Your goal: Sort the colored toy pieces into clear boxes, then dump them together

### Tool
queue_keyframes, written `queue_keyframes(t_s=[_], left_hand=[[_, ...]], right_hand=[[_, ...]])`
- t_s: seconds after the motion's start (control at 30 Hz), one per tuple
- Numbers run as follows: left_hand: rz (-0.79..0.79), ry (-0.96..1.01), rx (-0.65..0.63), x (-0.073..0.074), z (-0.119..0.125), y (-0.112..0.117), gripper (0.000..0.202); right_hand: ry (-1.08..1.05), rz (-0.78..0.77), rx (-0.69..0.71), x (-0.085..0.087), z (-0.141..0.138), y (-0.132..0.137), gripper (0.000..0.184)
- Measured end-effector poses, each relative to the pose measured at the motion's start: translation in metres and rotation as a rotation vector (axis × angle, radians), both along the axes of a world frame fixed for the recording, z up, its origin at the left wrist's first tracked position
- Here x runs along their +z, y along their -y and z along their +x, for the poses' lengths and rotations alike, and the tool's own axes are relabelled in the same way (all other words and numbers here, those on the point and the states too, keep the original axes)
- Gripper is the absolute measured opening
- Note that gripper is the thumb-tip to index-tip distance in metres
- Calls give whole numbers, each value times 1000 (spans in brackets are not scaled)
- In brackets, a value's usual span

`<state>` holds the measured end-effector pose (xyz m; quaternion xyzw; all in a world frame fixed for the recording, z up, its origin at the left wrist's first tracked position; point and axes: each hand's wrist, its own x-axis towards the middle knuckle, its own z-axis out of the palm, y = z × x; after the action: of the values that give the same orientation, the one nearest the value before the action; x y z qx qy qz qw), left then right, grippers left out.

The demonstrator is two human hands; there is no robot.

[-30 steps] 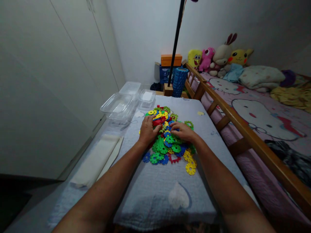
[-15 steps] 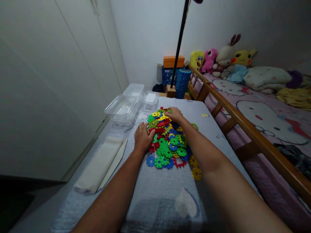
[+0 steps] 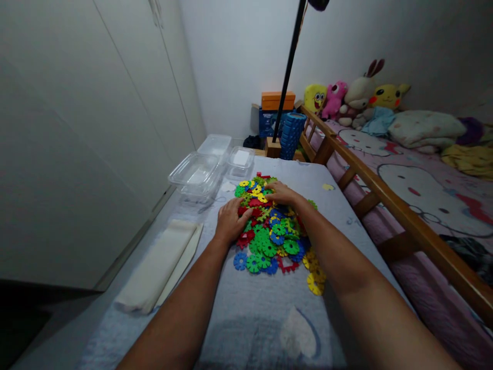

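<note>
A heap of flat, notched plastic discs [image 3: 264, 241] in green, blue, yellow and red lies on the cloth-covered table [image 3: 246, 318]. Red square-shaped pieces are mixed in among them. At the heap's left edge rests my left hand [image 3: 230, 220], its thumb apart from the fingers and touching red pieces [image 3: 246, 211]. My right hand [image 3: 284, 194] lies over the upper right of the heap, fingers stretched leftward onto yellow discs [image 3: 262, 197]. Its fingertips are partly lost among the pieces, and I see nothing gripped in either hand.
Clear plastic boxes [image 3: 196, 172] stand at the table's back left, with a smaller clear box [image 3: 241, 156] beside them. A folded cream cloth [image 3: 159, 267] lies at left. Along the right runs a wooden bed rail [image 3: 370, 182]. A black pole [image 3: 288, 77] rises behind the table.
My right hand has come slightly nearer to me, off the green pieces at the heap's far end and onto yellow ones. My left hand stays at the left edge. The view has shifted a little.
</note>
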<state>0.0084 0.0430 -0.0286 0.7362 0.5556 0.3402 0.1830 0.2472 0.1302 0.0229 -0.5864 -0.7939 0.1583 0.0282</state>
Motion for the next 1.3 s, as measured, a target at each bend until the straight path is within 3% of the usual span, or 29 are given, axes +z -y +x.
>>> queue_keyframes(t_s=[0.1,0.2,0.27,0.47,0.67,0.8,0.97,1.2,1.3], left_hand=[[0,47,-41,1,-1,-3,47],[-14,102,-68,1,-3,-7,46],[-27,134,-75,1,-5,-9,46],[-34,194,-61,2,-6,-13,41],[38,253,-41,3,-7,-14,36],[70,256,-34,1,-7,-15,33],[77,274,-19,0,-8,-16,31],[59,356,30,3,-8,-15,32],[39,388,49,2,-7,-16,33]], right_hand=[[-81,-108,115,14,11,17,49],[-202,-313,230,29,18,24,31],[-283,-371,221,35,19,20,28],[-126,28,-174,31,-10,-19,29],[-67,134,-376,10,-44,-59,73],[-52,63,-340,0,-52,-70,76],[8,15,-255,-2,-53,-66,56],[-20,-100,-36,18,-29,-32,26],[-103,-251,120,33,-13,-14,28]])
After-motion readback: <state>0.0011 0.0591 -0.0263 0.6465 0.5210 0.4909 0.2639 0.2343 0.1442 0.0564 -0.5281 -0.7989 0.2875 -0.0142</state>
